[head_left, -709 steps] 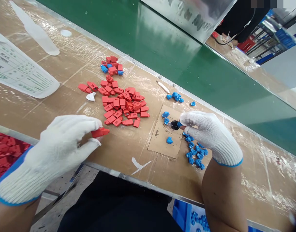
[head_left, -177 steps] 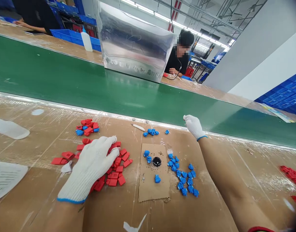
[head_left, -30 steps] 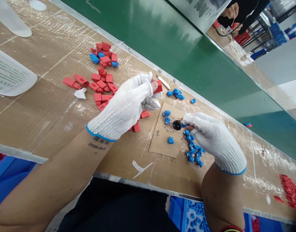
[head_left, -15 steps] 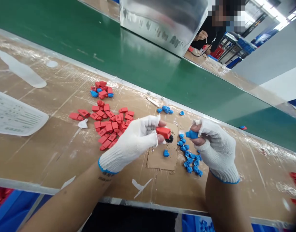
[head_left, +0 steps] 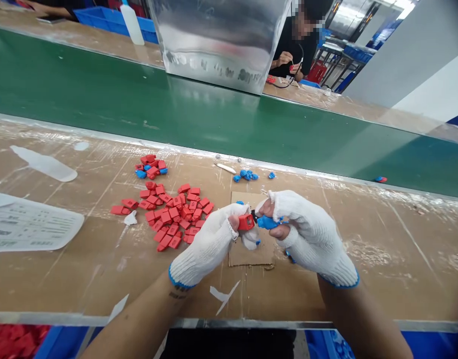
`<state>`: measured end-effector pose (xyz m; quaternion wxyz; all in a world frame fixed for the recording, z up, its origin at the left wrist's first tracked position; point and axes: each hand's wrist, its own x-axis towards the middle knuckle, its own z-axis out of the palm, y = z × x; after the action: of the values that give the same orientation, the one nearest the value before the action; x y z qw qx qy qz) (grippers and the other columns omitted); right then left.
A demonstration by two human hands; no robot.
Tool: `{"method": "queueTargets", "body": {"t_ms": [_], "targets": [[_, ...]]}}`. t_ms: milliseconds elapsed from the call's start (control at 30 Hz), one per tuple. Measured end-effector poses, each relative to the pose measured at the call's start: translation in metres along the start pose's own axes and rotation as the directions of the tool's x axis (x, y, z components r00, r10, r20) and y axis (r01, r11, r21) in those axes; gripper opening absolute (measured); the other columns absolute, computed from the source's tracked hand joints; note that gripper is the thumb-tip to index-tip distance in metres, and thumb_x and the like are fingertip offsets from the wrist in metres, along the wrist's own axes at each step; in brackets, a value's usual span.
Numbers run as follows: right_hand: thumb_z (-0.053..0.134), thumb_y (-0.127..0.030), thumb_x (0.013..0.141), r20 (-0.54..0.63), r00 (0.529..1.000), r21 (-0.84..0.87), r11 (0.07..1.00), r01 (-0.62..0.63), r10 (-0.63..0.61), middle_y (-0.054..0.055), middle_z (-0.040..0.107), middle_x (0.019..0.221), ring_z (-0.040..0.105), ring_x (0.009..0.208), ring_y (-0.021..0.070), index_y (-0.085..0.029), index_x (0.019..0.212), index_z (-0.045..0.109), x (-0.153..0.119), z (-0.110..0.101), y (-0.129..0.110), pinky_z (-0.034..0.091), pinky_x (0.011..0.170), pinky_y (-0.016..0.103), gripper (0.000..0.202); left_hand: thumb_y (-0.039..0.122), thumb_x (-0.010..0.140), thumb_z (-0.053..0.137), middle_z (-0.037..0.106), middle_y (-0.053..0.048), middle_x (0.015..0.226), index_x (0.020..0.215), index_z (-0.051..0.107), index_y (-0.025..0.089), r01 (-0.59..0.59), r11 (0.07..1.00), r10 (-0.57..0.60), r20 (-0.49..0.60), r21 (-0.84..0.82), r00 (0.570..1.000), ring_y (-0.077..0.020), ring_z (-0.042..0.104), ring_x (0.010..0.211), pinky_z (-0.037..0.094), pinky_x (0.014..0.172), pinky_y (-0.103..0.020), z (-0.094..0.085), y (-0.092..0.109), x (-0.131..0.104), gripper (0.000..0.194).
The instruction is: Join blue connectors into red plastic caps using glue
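My left hand (head_left: 210, 239), in a white glove with bare fingertips, pinches a red plastic block (head_left: 246, 222), its hollow end showing. Close by on the right, my gloved right hand (head_left: 307, 234) grips a small ridged blue plastic piece (head_left: 267, 223) between thumb and fingers. The two pieces sit almost end to end; I cannot tell whether they touch. Below them lies a cardboard piece (head_left: 247, 257). Left of my left hand spreads a pile of red blocks (head_left: 174, 214). My right hand hides most of the loose blue pieces on the table.
A green conveyor belt (head_left: 102, 109) runs across behind the table, with a shiny metal box (head_left: 214, 45) over it. A mixed red and blue pile (head_left: 150, 167), a white pen-like tool (head_left: 225, 168), blue pieces (head_left: 246, 175) and a paper sheet (head_left: 34, 224) lie around. Opposite sits a person (head_left: 298, 45).
My hands have come together, bringing the blue piece up to the red block. The red block has turned so its hollow end shows. The head view has levelled and shifted.
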<state>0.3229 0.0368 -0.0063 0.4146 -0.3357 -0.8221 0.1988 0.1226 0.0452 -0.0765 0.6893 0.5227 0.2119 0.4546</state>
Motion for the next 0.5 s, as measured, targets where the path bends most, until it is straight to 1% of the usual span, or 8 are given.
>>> {"method": "queueTargets", "body": {"t_ms": [100,200,300,400,500], "targets": [[0.062,-0.022,0.108,0.037,0.999,0.008,1.000,0.004,-0.005,-0.001,0.066,0.089,0.066,0.085,0.0178,-0.026,0.095,0.059,0.0019,0.0026,-0.0013,0.054,0.077,0.031,0.014,0.064,0.108,0.050,0.064,-0.004,0.079,0.088,0.068,0.017,-0.013,1.000,0.013,-0.008,-0.006,1.000,-0.0139,0.056,0.069,0.046,0.068,-0.028,0.0012,-0.0014,-0.0005,0.054],[0.059,-0.022,0.109,0.060,0.998,-0.002,1.000,-0.007,0.007,-0.001,0.066,0.091,0.063,0.084,0.0166,-0.025,0.098,0.058,0.0019,0.0033,-0.0003,0.053,0.078,0.030,0.012,0.063,0.108,0.049,0.063,-0.004,0.079,0.088,0.068,0.017,-0.024,1.000,0.024,0.007,-0.010,1.000,-0.0147,0.053,0.071,0.046,0.069,-0.028,0.0030,0.0000,0.0001,0.054],[0.060,-0.024,0.109,0.075,0.997,-0.022,1.000,-0.009,0.011,0.000,0.066,0.093,0.063,0.085,0.0168,-0.025,0.098,0.058,0.0006,0.0025,0.0010,0.052,0.078,0.031,0.012,0.064,0.107,0.051,0.061,-0.004,0.078,0.086,0.066,0.018,-0.023,0.999,0.023,-0.006,-0.029,1.000,-0.0150,0.051,0.070,0.046,0.070,-0.029,0.0045,0.0010,0.0008,0.053],[0.057,-0.023,0.110,0.124,0.991,-0.028,0.999,-0.037,0.041,0.000,0.068,0.094,0.062,0.087,0.0175,-0.025,0.099,0.059,0.0001,0.0016,0.0004,0.051,0.080,0.032,0.011,0.065,0.105,0.055,0.061,-0.004,0.078,0.085,0.065,0.018,-0.001,0.999,-0.001,-0.039,-0.052,0.999,-0.0153,0.051,0.070,0.046,0.070,-0.030,0.0052,0.0000,0.0014,0.052],[0.057,-0.020,0.109,0.158,0.986,-0.042,0.998,-0.055,0.061,0.000,0.069,0.093,0.062,0.088,0.0180,-0.024,0.098,0.060,0.0011,0.0017,-0.0016,0.051,0.081,0.032,0.012,0.067,0.104,0.056,0.063,-0.004,0.078,0.085,0.065,0.018,0.015,0.999,-0.017,-0.036,-0.040,0.999,-0.0158,0.054,0.071,0.046,0.070,-0.030,0.0048,-0.0002,0.0019,0.053]]}}
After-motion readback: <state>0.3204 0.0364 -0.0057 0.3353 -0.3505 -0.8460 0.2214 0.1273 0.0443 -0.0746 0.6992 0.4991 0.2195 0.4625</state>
